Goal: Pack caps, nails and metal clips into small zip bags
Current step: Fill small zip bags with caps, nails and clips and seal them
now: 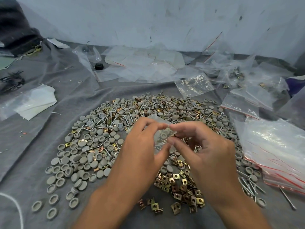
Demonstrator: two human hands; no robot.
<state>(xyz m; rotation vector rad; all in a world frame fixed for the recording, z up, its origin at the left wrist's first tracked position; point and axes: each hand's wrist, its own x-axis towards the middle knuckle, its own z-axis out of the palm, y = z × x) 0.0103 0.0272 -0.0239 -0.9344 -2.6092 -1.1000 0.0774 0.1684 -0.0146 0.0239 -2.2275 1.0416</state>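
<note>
Two bare forearms and hands, left hand (142,146) and right hand (206,151): no sleeves, gloves, rings or watch visible; nails short.

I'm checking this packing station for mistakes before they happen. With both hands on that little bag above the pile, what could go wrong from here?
The left hand and right hand pinch the top of a small zip bag that seems to hold parts. If the seal is not fully pressed, they could spill back into the mixed pile of caps, nails and clips below. The count is also hard to check through the crinkled plastic.
</note>
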